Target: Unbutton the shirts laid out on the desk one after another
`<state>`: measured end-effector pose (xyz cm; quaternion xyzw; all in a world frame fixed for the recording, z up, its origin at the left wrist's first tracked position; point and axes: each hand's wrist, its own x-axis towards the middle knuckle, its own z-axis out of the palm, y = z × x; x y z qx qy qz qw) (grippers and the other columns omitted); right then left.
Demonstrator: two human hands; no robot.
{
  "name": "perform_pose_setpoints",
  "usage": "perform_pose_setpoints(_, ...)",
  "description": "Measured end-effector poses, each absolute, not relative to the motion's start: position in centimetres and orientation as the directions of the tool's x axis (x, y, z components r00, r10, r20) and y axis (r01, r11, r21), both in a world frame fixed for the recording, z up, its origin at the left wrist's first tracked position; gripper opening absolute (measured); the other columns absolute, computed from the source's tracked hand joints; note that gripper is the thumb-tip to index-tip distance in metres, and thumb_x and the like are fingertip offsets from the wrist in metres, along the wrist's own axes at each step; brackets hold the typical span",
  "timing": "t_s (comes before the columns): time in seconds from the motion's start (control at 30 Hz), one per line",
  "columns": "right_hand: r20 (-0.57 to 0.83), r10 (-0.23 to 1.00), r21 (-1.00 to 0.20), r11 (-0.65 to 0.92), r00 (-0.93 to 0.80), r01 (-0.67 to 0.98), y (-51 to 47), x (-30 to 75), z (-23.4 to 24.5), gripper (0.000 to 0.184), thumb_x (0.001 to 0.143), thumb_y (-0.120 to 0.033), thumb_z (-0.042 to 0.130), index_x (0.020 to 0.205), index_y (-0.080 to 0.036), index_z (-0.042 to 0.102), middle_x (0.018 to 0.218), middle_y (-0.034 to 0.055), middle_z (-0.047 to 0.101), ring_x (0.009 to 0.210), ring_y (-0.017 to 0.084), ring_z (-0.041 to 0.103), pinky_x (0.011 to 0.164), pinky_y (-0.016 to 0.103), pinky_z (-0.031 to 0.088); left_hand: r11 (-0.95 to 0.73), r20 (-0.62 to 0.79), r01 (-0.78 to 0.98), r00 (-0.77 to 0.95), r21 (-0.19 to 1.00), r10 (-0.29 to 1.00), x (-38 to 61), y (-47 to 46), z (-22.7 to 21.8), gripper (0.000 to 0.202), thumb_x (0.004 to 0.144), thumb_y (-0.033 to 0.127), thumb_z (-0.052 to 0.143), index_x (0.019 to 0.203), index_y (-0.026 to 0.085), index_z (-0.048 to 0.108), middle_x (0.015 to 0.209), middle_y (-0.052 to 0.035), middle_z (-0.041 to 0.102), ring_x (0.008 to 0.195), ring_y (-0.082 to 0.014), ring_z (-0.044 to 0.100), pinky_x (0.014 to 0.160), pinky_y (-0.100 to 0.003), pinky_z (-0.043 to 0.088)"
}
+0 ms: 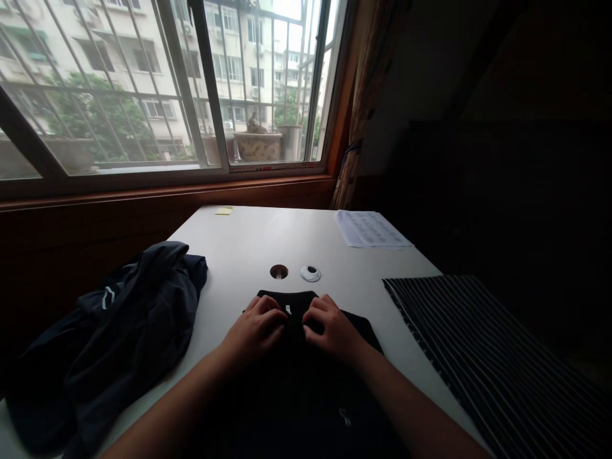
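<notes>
A black shirt [296, 395] lies spread on the table in front of me, its neck end pointing away. A small white label shows at the neckline, and a small pale logo sits lower down on the right. My left hand [258, 324] is closed on the fabric left of the label, fingers curled down. On the label's other side, my right hand [332, 325] grips the neckline with thumb and fingers bent together. The fingertips of both hands are partly hidden in the dark cloth.
A crumpled dark blue garment [138, 331] lies on the left of the white table [268, 233]. Black striped cloth [482, 344] covers the right side. Beyond the shirt are a round table hole [279, 271] and a white ring cap [310, 273]. Printed papers [370, 228] and a yellow note [224, 210] lie farther back.
</notes>
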<state>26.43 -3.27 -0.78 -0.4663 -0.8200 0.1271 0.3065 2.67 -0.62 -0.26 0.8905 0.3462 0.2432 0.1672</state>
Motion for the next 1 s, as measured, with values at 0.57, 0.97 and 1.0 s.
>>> perform_pose_setpoints(0.57, 0.420, 0.878, -0.768, 0.479, -0.231, 0.424, -3.5, 26.5, -0.2, 0.005, 0.083, -0.020, 0.059, 0.080, -0.024, 0.061, 0.079, 0.0021, 0.060, 0.080, 0.020, 0.057, 0.078, 0.035, 0.046, -0.743, 0.357, 0.370, 0.701, 0.558, 0.617, 3.0, -1.1, 0.0, 0.011, 0.096, 0.024, 0.049, 0.096, 0.019, 0.058, 0.091, -0.0060, 0.067, 0.093, -0.0224, 0.059, 0.092, -0.039, 0.044)
perform_pose_setpoints(0.97, 0.396, 0.873, -0.783, 0.483, -0.284, 0.392, -3.7, 26.7, -0.4, 0.006, 0.088, -0.024, 0.060, 0.089, -0.023, 0.065, 0.086, 0.0032, 0.060, 0.082, 0.019, 0.059, 0.076, 0.033, 0.048, -0.673, 0.278, 0.395, 0.694, 0.625, 0.665, 2.8, -0.7, -0.8, 0.021, 0.094, 0.026, 0.056, 0.113, 0.023, 0.065, 0.102, -0.0045, 0.074, 0.090, -0.0214, 0.067, 0.082, -0.033, 0.047)
perform_pose_setpoints(1.0, 0.399, 0.873, -0.782, 0.484, -0.281, 0.394, -3.7, 26.7, -0.3, 0.005, 0.088, -0.024, 0.060, 0.088, -0.023, 0.065, 0.086, 0.0032, 0.060, 0.082, 0.019, 0.059, 0.076, 0.032, 0.048, -0.669, 0.278, 0.393, 0.691, 0.631, 0.667, 2.8, -0.7, -0.7, 0.020, 0.094, 0.025, 0.057, 0.112, 0.023, 0.066, 0.101, -0.0042, 0.074, 0.089, -0.0211, 0.067, 0.081, -0.032, 0.047)
